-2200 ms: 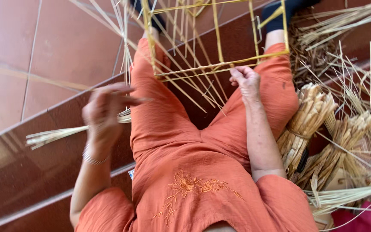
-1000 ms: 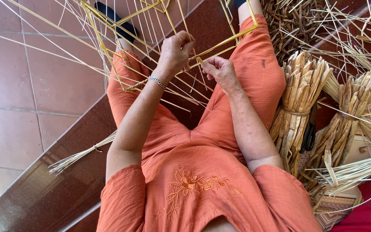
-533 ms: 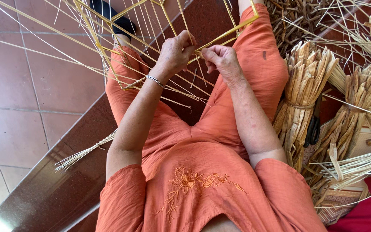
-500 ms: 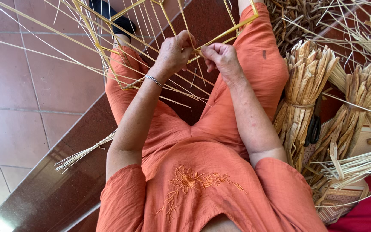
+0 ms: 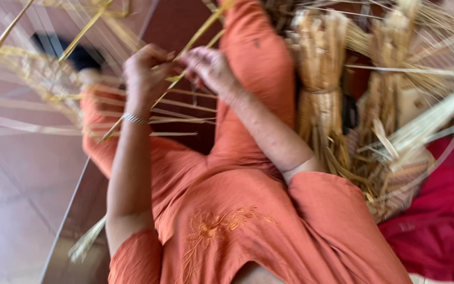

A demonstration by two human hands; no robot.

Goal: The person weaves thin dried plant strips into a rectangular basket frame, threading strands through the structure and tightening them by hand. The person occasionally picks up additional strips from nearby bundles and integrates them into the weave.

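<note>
Nearest: orange garment [image 5: 227, 231] over the lap, above a reddish tiled floor [image 5: 11, 210]. Tied straw bundles [image 5: 319, 89] stand right. The yellow strip [image 5: 185, 50] crosses between both hands. Left hand [image 5: 145, 71] and right hand [image 5: 208, 66] have fingers curled closed, pinching it. Woven frame [image 5: 37, 73] lies beyond, blurred.

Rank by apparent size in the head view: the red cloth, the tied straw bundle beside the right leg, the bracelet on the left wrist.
1. Red cloth, partly cut off.
2. Tied straw bundle.
3. Bracelet, clearly smallest.
</note>
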